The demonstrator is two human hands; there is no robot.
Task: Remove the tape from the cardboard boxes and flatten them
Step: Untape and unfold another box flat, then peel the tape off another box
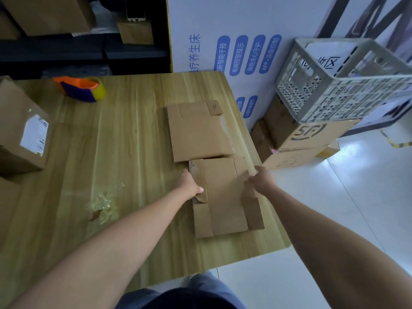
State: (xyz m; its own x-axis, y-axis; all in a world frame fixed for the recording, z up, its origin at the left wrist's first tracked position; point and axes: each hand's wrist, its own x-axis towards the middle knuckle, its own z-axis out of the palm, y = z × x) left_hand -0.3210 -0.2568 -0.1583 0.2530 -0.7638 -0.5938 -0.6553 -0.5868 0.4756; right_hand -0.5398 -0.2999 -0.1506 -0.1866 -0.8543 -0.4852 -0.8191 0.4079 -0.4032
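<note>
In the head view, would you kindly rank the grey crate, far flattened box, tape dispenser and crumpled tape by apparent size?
1. grey crate
2. far flattened box
3. tape dispenser and crumpled tape: about alike, left unranked.

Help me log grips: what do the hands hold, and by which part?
The near flat box: left hand grips its left edge, right hand its right flap.

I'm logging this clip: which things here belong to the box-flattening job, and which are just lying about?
Job:
near flat box, held at both sides
far flat box
labelled box, not yet flattened
tape wad, peeled off

Lying about:
tape dispenser
crate
floor boxes under the crate
</note>
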